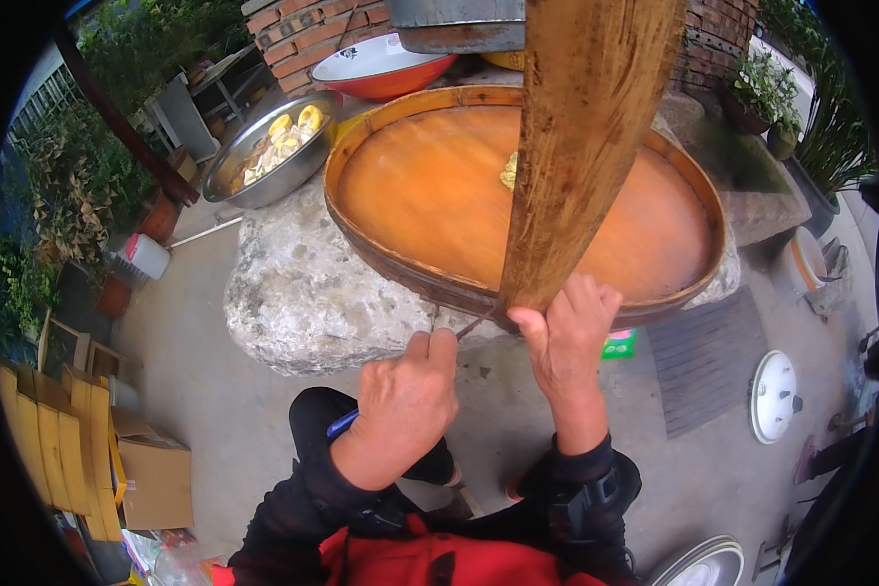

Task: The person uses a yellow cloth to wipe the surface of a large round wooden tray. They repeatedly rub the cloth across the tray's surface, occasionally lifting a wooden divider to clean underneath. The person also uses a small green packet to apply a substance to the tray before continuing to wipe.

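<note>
A long wooden board (586, 132) stands tilted up over the near rim of a large round wooden-rimmed tray (425, 198). My right hand (575, 344) grips the board's lower end, thumb on its face. My left hand (414, 395) is closed in a fist just left of it, pinching a thin dark cord (477, 324) that runs to the board's lower corner. A small yellowish lump (509, 172) lies in the tray, partly hidden behind the board. The tray rests on a large pale stone (293, 286).
A steel basin (286, 172) of pale and yellow food pieces and a red enamel bowl (384, 69) stand behind left. A brick wall (300, 36) rises beyond. Cardboard (154, 476) lies lower left, a white lid (773, 395) at right. Another person's foot (806, 458) shows at the right edge.
</note>
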The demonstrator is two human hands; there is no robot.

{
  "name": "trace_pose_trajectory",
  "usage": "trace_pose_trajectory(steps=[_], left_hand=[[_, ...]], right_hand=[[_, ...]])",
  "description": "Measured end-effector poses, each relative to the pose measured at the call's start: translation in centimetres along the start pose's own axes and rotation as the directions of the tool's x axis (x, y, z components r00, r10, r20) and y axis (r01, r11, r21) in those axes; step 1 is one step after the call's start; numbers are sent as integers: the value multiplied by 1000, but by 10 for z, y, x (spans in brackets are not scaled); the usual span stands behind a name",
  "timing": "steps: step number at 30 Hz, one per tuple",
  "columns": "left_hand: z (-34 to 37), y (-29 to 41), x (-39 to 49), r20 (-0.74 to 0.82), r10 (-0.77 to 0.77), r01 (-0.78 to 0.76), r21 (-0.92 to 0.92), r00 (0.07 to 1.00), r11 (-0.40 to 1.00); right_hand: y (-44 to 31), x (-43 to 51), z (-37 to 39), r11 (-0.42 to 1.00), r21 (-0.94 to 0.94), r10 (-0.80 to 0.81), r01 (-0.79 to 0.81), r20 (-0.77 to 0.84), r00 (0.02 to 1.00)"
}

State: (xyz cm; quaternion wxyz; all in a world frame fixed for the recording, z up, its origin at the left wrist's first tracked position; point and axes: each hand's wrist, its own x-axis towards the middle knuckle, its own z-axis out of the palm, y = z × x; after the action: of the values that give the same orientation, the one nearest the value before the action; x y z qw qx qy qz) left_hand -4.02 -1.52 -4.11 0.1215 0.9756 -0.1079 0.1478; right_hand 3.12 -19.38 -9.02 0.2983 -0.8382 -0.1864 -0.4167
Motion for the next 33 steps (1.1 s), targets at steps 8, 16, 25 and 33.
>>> trace_pose_trajectory(steps=[8, 16, 25, 33], left_hand=[[1, -12, 6, -20, 0, 0, -1, 1000, 1000], [-8, -39, 10, -22, -32, 30, -61, 999, 998], [-15, -77, 12, -86, -137, 136, -21, 987, 991], [-28, -96, 22, -82, -162, 167, 60, 983, 984]], right_hand=[[1, -1, 1, 1000, 16, 6, -6, 20, 1000], [2, -1, -1, 1000, 11, 1, -2, 30, 1000], [2, 0, 0, 1000, 19, 6, -7, 17, 1000], [2, 0, 0, 1000, 21, 3, -4, 31, 1000]])
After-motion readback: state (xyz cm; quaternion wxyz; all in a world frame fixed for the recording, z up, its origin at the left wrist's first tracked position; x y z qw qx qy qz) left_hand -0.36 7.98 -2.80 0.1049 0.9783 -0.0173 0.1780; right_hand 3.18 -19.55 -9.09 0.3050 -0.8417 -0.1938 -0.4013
